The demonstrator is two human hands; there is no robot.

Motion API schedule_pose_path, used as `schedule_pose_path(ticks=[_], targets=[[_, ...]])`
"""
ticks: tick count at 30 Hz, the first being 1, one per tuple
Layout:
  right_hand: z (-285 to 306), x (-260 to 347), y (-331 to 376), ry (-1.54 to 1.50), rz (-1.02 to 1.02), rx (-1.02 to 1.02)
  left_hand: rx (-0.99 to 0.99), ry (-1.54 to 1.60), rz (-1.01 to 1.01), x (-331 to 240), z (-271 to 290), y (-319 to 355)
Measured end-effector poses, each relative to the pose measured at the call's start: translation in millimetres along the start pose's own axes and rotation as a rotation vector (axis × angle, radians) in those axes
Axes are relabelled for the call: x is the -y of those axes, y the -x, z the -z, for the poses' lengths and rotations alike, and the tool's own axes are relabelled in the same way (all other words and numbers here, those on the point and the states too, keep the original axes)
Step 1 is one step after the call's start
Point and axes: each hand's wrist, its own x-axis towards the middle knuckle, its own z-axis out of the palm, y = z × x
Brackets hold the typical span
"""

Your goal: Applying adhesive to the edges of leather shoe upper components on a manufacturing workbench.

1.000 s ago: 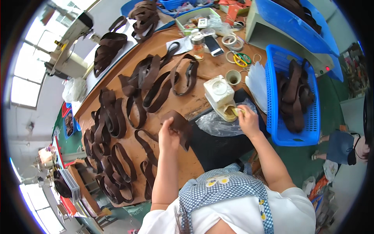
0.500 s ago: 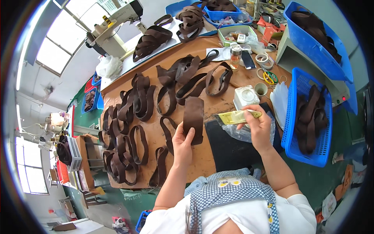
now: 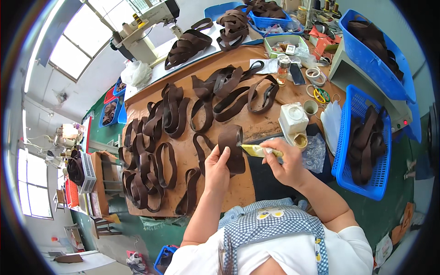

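My left hand (image 3: 217,167) grips a wide dark brown band (image 3: 234,158), thumb on its face, raised over the table and curved at the top. In my right hand (image 3: 285,164) is a flat brush with a yellow handle (image 3: 256,150). Its tip meets or nearly meets the band's right edge; actual contact is hard to make out. Behind the right hand stands a white plastic container (image 3: 292,115) with a small open cup (image 3: 300,140) at its front, beside crumpled clear plastic (image 3: 313,156). Many similar brown loops (image 3: 167,160) lie left of the band.
Under my hands is a brown-covered table (image 3: 238,195) with a black mat (image 3: 266,181). On the right sits a blue basket (image 3: 339,158) of brown strips. Scissors (image 3: 319,95), tape rolls (image 3: 315,75), a phone (image 3: 298,76) and a glass jar (image 3: 283,71) stand farther back. A sewing machine (image 3: 158,16) is at far left.
The brush has moved left and down to the band's edge. The band, flatter before, now curves at the top. The small cup that my right hand covered now shows.
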Motion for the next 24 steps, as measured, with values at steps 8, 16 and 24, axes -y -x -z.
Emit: schedule_pose_path(ticks=[8,16,24], targets=[[12,-1,10,0.192,0.199,0.203,-0.014,0.087,0.095,2,18,-10],[36,-40,37,-0.184,-0.423,-0.285,-0.134,0.340,0.279,-4,66,-34],[46,-64,43,-0.189,-0.545,-0.340,-0.012,0.511,-0.192,-16,90,-134]])
